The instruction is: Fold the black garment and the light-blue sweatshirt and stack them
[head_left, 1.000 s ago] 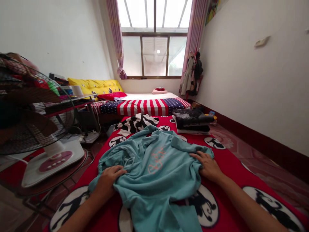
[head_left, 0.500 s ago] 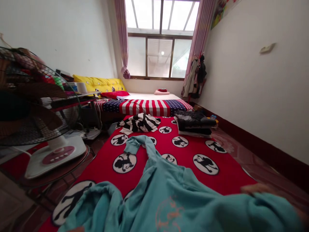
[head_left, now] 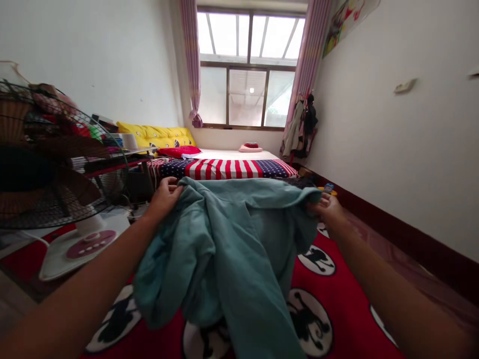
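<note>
Head view (the only one). Landmark: the red blanket [head_left: 337,309] with monkey medallions.

**Step (my read):** lift and spread.
- The teal shirt [head_left: 232,234] is up off the red blanket, hung between both hands above its middle.
- The shirt's lower part drapes down bunched. Can't tell whether it touches the blanket.
- Left hand [head_left: 164,192] is above the blanket's left side, fingers clenched on the shirt's top edge.
- Right hand [head_left: 329,207] is above the blanket's right side, thumb and fingers pinching the other end of that edge.
- Both hands are grasping cloth, neither one slack.

**Next move (judgement):**
- It calls for both pinches to hold with even tension.
- The shirt's left half is folded over itself and needs pulling flat.
- The blanket under the shirt looks like the free landing area.

**Surface:** the blanket is soft and lies flat. Reddish floor tiles [head_left: 411,269] show to its right.

**Room:**
- A fan [head_left: 48,164] stands left of the blanket, with its white base [head_left: 80,244] just beside the blanket's left edge.
- Flag-print bedding [head_left: 228,168] lies past the blanket's far end.
- A red pillow [head_left: 179,151] and yellow cushions [head_left: 157,132] are beyond that end, to the left.
- The window [head_left: 247,94] is further back, flanked by pink curtains [head_left: 189,60].
- Hanging clothes [head_left: 301,124] are in the corner beyond the blanket's far right.
- A white wall [head_left: 392,124] runs along the blanket's right.
</note>
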Motion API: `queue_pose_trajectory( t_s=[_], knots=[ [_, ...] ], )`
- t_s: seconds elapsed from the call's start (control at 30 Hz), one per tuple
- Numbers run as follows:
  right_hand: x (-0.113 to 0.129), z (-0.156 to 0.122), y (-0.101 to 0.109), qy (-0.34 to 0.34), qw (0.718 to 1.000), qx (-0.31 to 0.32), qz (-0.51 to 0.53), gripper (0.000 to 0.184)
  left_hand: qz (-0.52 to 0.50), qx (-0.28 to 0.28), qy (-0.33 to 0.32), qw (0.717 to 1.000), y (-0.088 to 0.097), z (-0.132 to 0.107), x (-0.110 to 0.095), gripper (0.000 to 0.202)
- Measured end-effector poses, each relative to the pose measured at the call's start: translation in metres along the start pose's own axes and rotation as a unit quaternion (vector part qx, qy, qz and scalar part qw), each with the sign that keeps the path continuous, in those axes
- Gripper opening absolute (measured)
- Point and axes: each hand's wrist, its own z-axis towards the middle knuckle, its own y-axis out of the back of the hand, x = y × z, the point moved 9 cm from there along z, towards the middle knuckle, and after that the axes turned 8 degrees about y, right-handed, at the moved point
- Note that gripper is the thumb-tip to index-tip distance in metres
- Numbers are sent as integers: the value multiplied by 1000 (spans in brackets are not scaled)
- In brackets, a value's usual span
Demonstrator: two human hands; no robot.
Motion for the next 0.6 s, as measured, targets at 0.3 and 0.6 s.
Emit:
queue_pose_trajectory(
  t_s=[0.3, 0.6],
  knots=[
    [64, -171, -140, 1, 935, 354, -9, 76, 29, 186, -46, 981, -116, -143, 27, 38],
    [133, -165, -160, 110, 837, 536, -24, 28, -39, 182, -3, 983, -116, -169, 36, 34]
  ],
)
